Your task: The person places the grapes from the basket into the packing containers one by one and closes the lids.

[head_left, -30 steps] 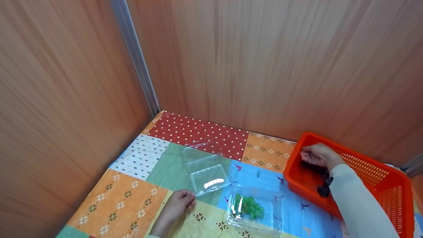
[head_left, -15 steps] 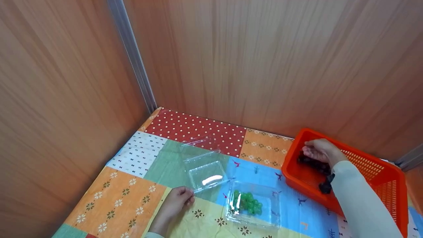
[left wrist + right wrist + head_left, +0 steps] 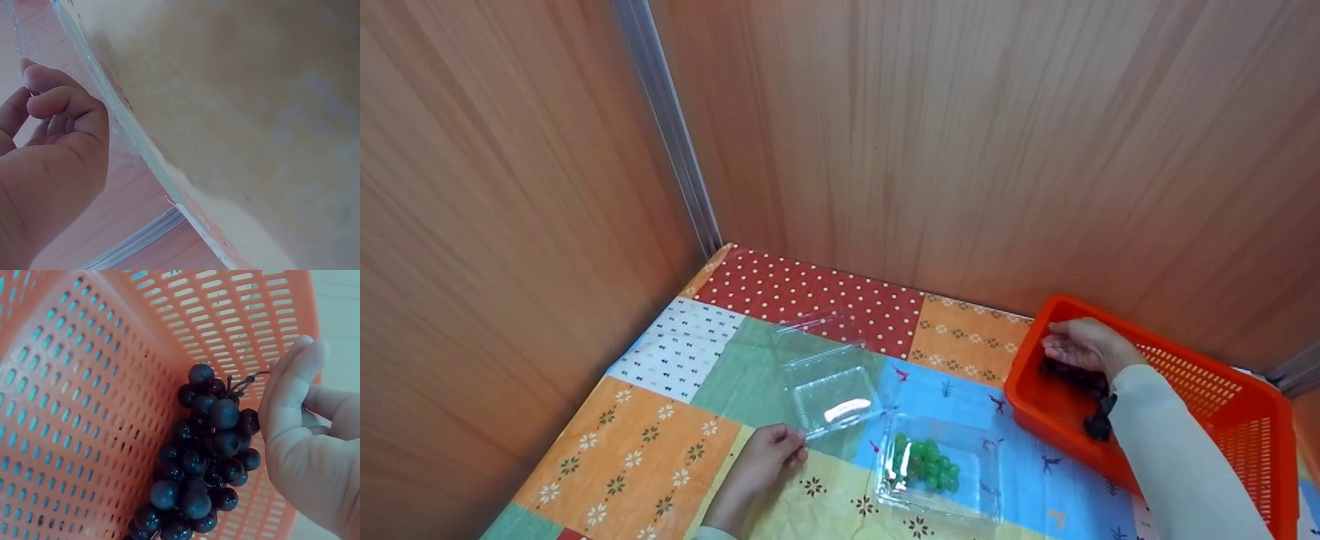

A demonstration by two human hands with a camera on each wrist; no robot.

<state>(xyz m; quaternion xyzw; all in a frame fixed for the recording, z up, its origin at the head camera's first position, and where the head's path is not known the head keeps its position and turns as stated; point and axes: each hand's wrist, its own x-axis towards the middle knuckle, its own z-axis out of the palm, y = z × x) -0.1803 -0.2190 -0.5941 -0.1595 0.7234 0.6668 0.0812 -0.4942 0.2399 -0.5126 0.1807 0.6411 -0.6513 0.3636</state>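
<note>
At seven o'clock in the head view, the left hand [image 3: 767, 455] pinches a corner of the clear clamshell lid [image 3: 832, 391]; green grapes [image 3: 931, 466] lie in the clamshell base [image 3: 976, 481] at five o'clock. At four o'clock, the right hand [image 3: 1086, 346] pinches the stem [image 3: 242, 385] of dark grapes [image 3: 209, 450] inside the orange-red basket [image 3: 1256, 450].

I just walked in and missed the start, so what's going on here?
A person is working with two bunches of grapes. The left hand holds the edge of an open clear lid. Beside it, the clear box has green grapes in it. The right hand is at the orange basket, by the stem of some dark grapes; I can't tell whether it pinches the stem. The dark grapes are in the basket, not the box.
</note>
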